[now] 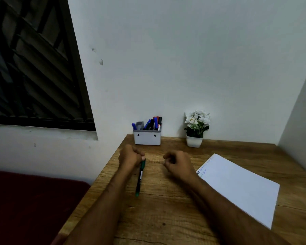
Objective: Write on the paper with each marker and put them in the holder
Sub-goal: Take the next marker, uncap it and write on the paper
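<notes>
- While my left hand (pixel 131 156) grips the top end of the green marker (pixel 140 176), its body slants down toward the lower middle of the frame above the table (pixel 166 209); whether the lower tip touches the wood I cannot tell.
- Right hand (pixel 177 163), middle of the frame: fingers curled, thumb near the forefinger; whether they pinch something small, such as a cap, I cannot tell.
- Step in hand, as I judge it: green marker to be written with, or already used and due for the holder. To do it well, I would confirm the cap state first, then carry the marker upright and lower it into a free slot without knocking its neighbours.
- Paper (pixel 240 188), right of the frame, flat on the table, well apart from the marker: faint lines of writing at its upper left corner, partly hidden by my right wrist.
- Holder (pixel 147 137), upper middle, against the wall: several compartments; one blue marker stands at the left end, a bunch of blue, black and red ones leans at the right; the middle compartment looks free.
- Flower pot (pixel 194 141), right of the holder: white flowers with green leaves.
</notes>
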{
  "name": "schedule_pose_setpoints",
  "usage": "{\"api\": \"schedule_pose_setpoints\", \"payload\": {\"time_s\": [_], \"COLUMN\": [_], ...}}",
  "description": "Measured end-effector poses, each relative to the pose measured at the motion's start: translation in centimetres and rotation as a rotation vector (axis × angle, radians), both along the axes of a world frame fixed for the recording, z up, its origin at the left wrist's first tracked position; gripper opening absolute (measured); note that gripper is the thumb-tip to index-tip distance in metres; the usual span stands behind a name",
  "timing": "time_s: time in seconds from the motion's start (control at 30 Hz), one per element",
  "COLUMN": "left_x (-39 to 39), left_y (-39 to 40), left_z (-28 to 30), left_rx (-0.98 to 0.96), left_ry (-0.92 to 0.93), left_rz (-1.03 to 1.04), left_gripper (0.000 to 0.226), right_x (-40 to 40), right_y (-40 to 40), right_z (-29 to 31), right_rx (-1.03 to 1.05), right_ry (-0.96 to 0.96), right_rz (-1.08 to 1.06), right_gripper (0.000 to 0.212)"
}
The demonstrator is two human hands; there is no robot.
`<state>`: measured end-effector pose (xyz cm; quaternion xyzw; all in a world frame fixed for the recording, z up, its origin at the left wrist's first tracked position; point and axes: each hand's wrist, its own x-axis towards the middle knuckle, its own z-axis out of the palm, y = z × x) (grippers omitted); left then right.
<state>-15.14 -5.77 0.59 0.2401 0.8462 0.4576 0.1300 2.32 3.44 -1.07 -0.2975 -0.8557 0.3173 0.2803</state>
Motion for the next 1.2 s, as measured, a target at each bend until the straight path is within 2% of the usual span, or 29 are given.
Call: {"api": "schedule_pose_setpoints", "payload": {"time_s": [0.1, 0.17, 0.3, 0.53, 0.63, 0.73, 0.9, 1.1, 1.13, 1.2], "left_x": [1.1, 2.3, 4.0, 6.5, 8.0, 9.0, 9.8, 10.8, 10.0, 7.8], "left_y": [0.5, 1.0, 2.2, 4.2, 5.0, 5.9, 7.3, 7.8, 7.7, 7.2], "left_z": [0.6, 1.1, 1.5, 2.0, 1.5, 1.1, 0.8, 1.3, 1.6, 2.5], "left_rx": [0.195, 0.307, 0.425, 0.502, 0.408, 0.391, 0.508, 0.697, 0.764, 0.818], "left_ry": [-0.279, -0.442, -0.604, -0.789, -0.934, -1.004, -1.167, -1.309, -1.320, -1.176], "left_rz": [-0.044, -0.060, -0.076, -0.098, -0.197, -0.208, -0.163, -0.111, -0.077, 0.011], "left_gripper": [0.013, 0.014, 0.017, 0.014, 0.008, 0.015, 0.028, 0.026, 0.023, 0.015], "right_x": [-0.1, 0.1, 1.0, 3.5, 4.1, 4.5, 5.3, 6.3, 6.8, 8.0], "right_y": [0.0, -0.2, -0.3, 1.1, 1.8, 2.2, 2.9, 3.7, 3.8, 4.0], "right_z": [0.1, 0.3, 0.6, 0.9, 0.8, 0.6, 1.4, 2.6, 2.7, 2.5], "right_rx": [-0.098, -0.175, -0.311, -0.279, -0.246, -0.250, -0.278, -0.591, -0.649, -0.729], "right_ry": [0.022, 0.036, 0.079, 0.044, 0.053, 0.053, -0.017, 0.084, 0.073, 0.030], "right_rz": [0.004, 0.011, -0.004, -0.023, -0.061, -0.065, -0.110, -0.140, -0.141, -0.148], "right_gripper": [0.004, 0.012, 0.027, 0.015, 0.015, 0.020, 0.039, 0.031, 0.031, 0.028]}}
